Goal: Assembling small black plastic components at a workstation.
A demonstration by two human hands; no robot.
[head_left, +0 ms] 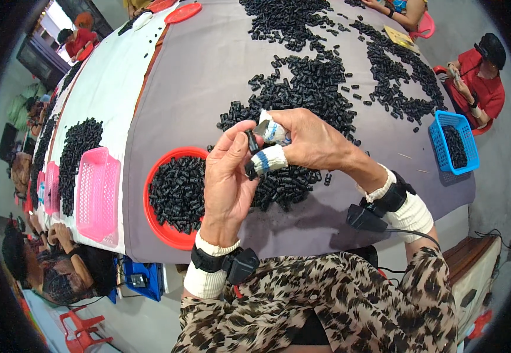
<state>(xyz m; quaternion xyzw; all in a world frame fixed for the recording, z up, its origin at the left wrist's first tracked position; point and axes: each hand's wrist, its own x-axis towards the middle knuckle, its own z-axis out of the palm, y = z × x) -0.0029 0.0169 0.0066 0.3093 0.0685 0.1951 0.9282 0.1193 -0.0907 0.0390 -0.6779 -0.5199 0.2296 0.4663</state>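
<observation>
In front of me my left hand (229, 176) pinches a small black cylindrical plastic part (252, 141) between thumb and fingers. Close against it, my right hand (314, 138) has white cloth wrapping (269, 160) with blue marks on its thumb and a finger. Its fingers are closed on a thin grey blade-like piece (261, 127), which is at the black part; most of that piece is hidden. Below and left of my hands, a red round tray (192, 241) holds many such black parts. A large heap of black parts (308, 88) spreads over the grey-covered table beyond.
A pink basket (98, 217) stands at left on a white cloth, near another black heap (79, 144). A blue basket (458, 165) with black parts sits at the right edge. Co-workers (482, 82) sit around the table. A cable (420, 232) runs from my right wrist device.
</observation>
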